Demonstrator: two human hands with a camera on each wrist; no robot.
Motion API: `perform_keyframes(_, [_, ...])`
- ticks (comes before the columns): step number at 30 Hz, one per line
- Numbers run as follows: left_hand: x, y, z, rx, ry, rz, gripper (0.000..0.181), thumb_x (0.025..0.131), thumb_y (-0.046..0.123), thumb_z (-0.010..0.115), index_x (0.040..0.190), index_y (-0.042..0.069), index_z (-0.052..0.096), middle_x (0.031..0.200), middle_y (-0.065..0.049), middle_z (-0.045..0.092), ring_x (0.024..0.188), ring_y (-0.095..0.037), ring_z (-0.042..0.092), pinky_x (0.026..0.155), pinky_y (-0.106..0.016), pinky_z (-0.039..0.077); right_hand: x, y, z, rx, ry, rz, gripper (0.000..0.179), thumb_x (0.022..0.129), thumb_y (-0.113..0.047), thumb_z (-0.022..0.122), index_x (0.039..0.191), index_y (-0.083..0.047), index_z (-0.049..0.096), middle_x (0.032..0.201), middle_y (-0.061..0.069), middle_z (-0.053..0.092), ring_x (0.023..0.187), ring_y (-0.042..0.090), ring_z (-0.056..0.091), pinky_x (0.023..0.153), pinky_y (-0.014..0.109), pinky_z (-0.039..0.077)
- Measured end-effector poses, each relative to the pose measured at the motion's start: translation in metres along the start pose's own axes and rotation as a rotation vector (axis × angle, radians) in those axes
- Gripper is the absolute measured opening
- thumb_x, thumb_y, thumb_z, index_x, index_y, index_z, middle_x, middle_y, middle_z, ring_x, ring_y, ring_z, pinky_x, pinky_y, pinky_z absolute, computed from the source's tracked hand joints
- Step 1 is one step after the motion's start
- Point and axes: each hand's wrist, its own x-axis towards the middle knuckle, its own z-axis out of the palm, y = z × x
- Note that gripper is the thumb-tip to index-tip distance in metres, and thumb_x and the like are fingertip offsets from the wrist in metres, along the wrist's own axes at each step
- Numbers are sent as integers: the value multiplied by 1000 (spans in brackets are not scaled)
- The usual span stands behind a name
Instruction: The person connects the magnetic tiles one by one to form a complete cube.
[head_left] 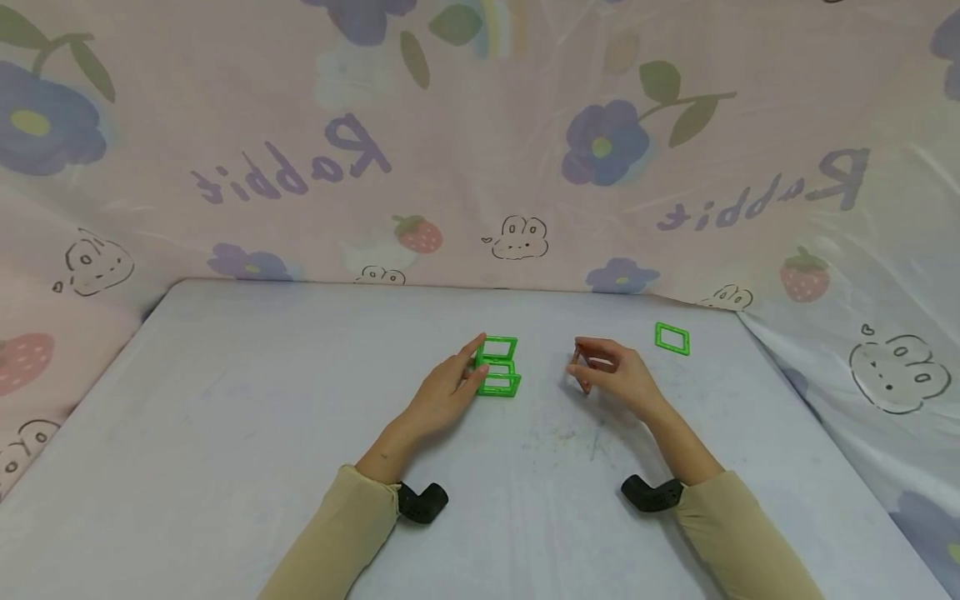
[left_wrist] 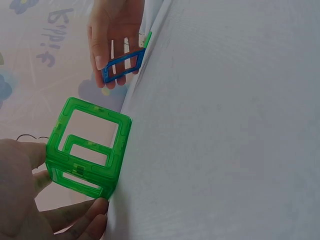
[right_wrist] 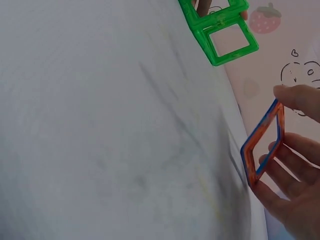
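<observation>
In the head view my left hand point(head_left: 442, 390) holds a small structure of green magnetic tiles point(head_left: 500, 390) on the table, gripping its left side. Square open frames make it up, joined at their edges, as the left wrist view shows the green tile structure point(left_wrist: 90, 167) close up. My right hand point(head_left: 618, 379), to the right of it, pinches one square frame tile point(right_wrist: 249, 161) by its corners between thumb and fingers, tilted on edge. That tile looks orange with blue edges in the right wrist view and blue from the left wrist.
A single green square tile point(head_left: 672, 339) lies flat at the back right of the white table point(head_left: 225, 417). Printed cloth point(head_left: 465, 167) with flowers, rabbits and strawberries hangs along the back and sides. Black wrist mounts point(head_left: 423, 503) sit at both sleeve cuffs.
</observation>
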Motion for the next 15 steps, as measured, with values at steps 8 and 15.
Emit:
perform_keyframes(8, [0, 0, 0, -1, -1, -1, 52, 103, 27, 45, 151, 13, 30, 106, -13, 63, 97, -24, 58, 88, -45, 44, 4, -1, 7, 21, -4, -3, 59, 86, -19, 73, 137, 0, 49, 139, 19, 51, 129, 33, 48, 103, 40, 40])
perform_keyframes(15, [0, 0, 0, -8, -6, -10, 53, 103, 27, 44, 151, 14, 30, 115, -17, 61, 101, -26, 58, 90, -46, 44, 7, -2, 13, 45, -19, -12, 59, 86, -20, 73, 137, -1, 50, 139, 17, 51, 129, 32, 49, 101, 38, 42])
